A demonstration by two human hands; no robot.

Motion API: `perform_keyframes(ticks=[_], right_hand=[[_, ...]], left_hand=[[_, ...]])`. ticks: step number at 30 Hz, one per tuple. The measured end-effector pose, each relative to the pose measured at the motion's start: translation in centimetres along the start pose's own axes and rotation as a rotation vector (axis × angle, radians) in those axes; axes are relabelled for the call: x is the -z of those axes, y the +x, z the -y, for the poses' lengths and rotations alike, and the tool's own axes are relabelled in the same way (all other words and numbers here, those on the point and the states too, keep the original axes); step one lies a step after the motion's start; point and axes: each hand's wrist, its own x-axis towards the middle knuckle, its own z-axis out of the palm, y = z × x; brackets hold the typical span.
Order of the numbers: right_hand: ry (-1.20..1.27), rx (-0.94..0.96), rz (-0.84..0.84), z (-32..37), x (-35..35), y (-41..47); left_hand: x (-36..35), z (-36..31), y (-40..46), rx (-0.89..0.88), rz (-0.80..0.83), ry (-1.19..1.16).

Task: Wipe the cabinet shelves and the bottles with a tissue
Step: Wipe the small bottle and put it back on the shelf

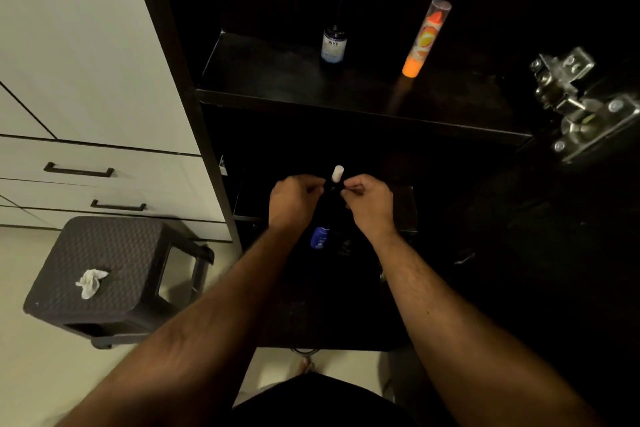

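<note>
- While both hands work at the lower shelf (403, 208): left hand (294, 199) and right hand (369, 201) curled, fingertips pinching a small dark bottle with a white cap (337, 174) between them; body of the bottle too dark to make out.
- Tissue (90, 282) crumpled on the stool (104, 274), far left, well apart from either hand. Risk: bottle handled bare, wipe step skipped.
- Grip only at the fingertips; likely slip onto the blue bottle (319, 237) just below.
- Upper shelf (277, 80): dark bottle (334, 45) and orange tube (426, 38) upright, apart. Tall and narrow; probably toppled by a careless wipe.
- Metal hinge (575, 100) at right, near the reach path; possible snag for the tissue.
</note>
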Motion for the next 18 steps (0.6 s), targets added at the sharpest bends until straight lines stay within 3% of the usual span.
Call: perform_keyframes(ticks=[8, 13, 18], right_hand=[[0.072, -0.035, -0.071, -1.6, 0.3, -3.6], [0.058, -0.082, -0.221, -2.8, -0.8, -9.2], [0.017, -0.146, -0.208, -5.1, -3.2, -15.4]], left_hand=[[2.3, 1.8, -4.2, -0.322, -0.041, 0.161], [3.5, 5.8, -8.7, -0.391, 0.208, 0.329], [4.7, 8.8, -11.8, -0.345, 0.356, 0.396]])
